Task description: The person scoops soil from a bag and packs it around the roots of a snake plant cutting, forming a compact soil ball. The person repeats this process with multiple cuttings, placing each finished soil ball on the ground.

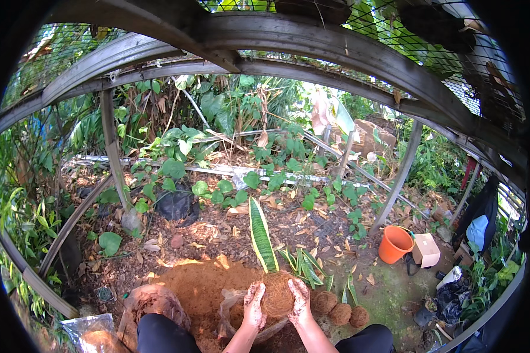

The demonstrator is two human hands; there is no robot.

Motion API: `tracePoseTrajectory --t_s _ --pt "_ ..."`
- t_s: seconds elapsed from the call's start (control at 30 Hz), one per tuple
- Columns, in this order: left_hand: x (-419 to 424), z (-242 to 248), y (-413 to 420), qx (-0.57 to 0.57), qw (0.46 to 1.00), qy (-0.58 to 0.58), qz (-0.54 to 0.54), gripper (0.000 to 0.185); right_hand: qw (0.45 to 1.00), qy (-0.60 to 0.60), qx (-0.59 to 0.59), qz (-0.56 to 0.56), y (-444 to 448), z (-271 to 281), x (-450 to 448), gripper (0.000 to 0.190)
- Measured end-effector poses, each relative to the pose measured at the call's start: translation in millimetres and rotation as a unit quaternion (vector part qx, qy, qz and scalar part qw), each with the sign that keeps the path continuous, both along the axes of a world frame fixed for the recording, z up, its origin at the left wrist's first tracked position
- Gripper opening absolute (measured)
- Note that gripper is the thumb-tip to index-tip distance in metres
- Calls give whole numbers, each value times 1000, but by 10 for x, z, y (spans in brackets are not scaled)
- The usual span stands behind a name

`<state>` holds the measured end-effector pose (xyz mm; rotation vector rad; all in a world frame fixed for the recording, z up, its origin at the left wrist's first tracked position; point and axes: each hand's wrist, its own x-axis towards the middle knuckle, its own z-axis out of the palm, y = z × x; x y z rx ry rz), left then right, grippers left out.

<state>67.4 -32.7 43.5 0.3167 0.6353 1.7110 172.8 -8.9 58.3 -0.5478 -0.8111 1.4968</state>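
Note:
Between my two palms is a round ball of brown coconut fibre (277,294), pressed from both sides. A single snake plant leaf (262,236), green with yellow edges, stands nearly upright out of its top. My left hand (254,304) holds the ball's left side and my right hand (299,301) its right side; soil coats the fingers of both. Under the hands lies an open clear plastic bag (229,311) with brown material inside. Several finished-looking fibre balls (340,313) sit to the right, some with leaves, and loose snake plant leaves (307,267) lie just behind.
A clear bag of dark soil (157,304) stands by my left knee, with a bag of fibre (98,337) farther left. Brown coco peat (203,282) covers the ground ahead. An orange bucket (395,245) and a cardboard box (425,250) stand right. Wooden posts (397,176) frame the space.

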Motion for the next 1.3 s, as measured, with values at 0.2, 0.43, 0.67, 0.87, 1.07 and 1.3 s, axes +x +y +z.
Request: tracePoseTrajectory --t_s 0.2,0.43,0.67,0.87,1.07,1.3 --pt "2 29 21 0 1000 -16 24 13 998 -8 -19 -60 -17 -64 -48 23" --pt "-19 -4 38 32 998 28 39 11 996 41 -14 -81 33 -148 -41 15" --pt "28 -142 98 -3 996 18 87 9 996 30 -36 -75 15 -158 -51 25" --pt "59 -133 82 18 988 88 124 10 994 53 -96 0 113 -344 -37 36" --pt "44 -131 87 -18 987 114 115 17 987 82 -134 -25 94 -452 -44 36" --pt "-136 -263 123 -24 994 99 28 42 975 142 -169 26 153 -443 61 36"
